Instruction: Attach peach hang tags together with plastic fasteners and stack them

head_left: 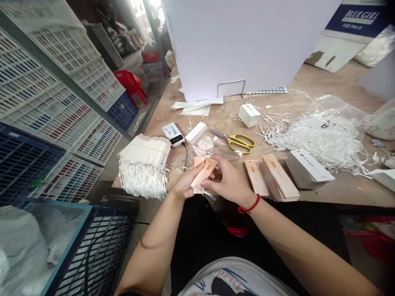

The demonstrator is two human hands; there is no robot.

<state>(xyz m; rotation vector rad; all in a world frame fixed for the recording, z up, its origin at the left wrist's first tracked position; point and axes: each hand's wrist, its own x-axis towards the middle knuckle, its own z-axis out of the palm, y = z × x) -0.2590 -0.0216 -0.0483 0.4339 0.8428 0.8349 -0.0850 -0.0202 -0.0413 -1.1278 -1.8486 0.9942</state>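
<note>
Peach-coloured paper hang tags (205, 172) are between my two hands, one lying tilted across another, just over the table's front edge. My left hand (186, 181) is closed on their left side, with the thumb on top. From the right, the fingers of my right hand (227, 180) pinch the upper tag; a red cord is round that wrist. Stacks of similar tags (279, 174) stand to the right of my right hand. To the left lies a banded bundle of tags (146, 152), its white strings (143, 179) hanging toward me.
Yellow-handled scissors (239, 142) lie behind my hands, by a small pile of bits (205, 143) and a white device (173, 134) with a cable. A heap of white strings (321, 137) spreads at right. A large white board (247, 45) stands behind; crates (58, 94) line the left.
</note>
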